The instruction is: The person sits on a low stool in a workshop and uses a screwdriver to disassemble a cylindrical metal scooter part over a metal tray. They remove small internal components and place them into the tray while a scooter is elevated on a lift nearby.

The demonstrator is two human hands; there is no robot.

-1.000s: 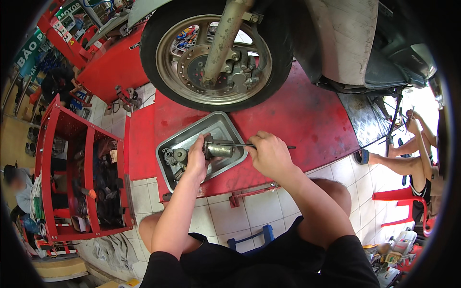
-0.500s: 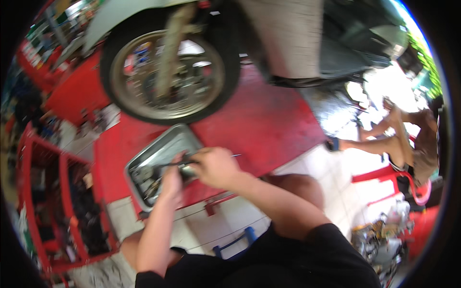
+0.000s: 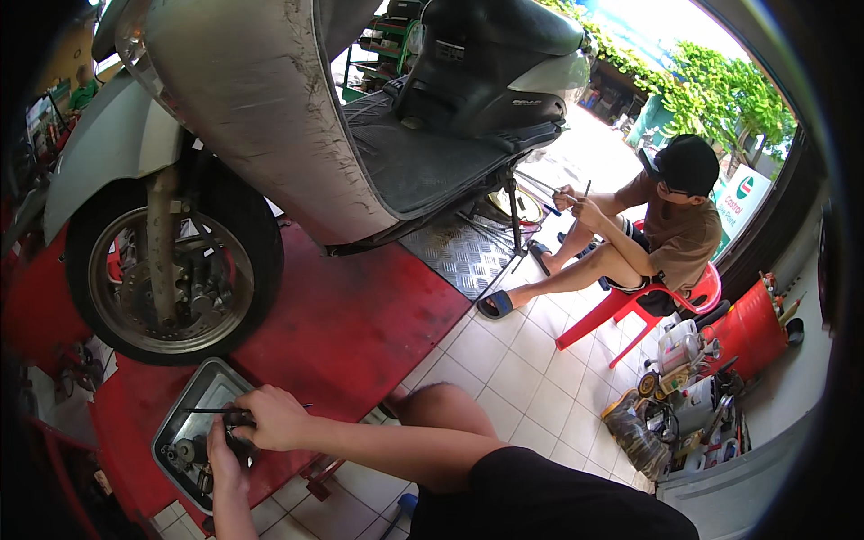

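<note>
Both my hands meet over the near side of a shallow metal tray (image 3: 210, 371) that lies on the red platform. My left hand (image 3: 225, 461) is closed around a small dark part, mostly hidden by the fingers. With bent fingers, my right hand (image 3: 274, 419) presses against the same part and grips a thin dark rod-like tool (image 3: 209, 411). The tool lies level across the tray, and a slim tip shows past the right hand. Several small metal parts (image 3: 186, 450) rest in the tray beside my left hand.
A scooter's front wheel (image 3: 171, 337) stands on the red platform (image 3: 360, 306) just beyond the tray. At the right, a person in a cap (image 3: 679, 216) sits on a red plastic chair (image 3: 621, 319), hands on thin objects. Tools and containers (image 3: 679, 405) crowd the right wall.
My view has swung right and up, so the scooter and the seated person show more fully. Both hands stay together at the tray, still gripping the dark part and thin tool.
</note>
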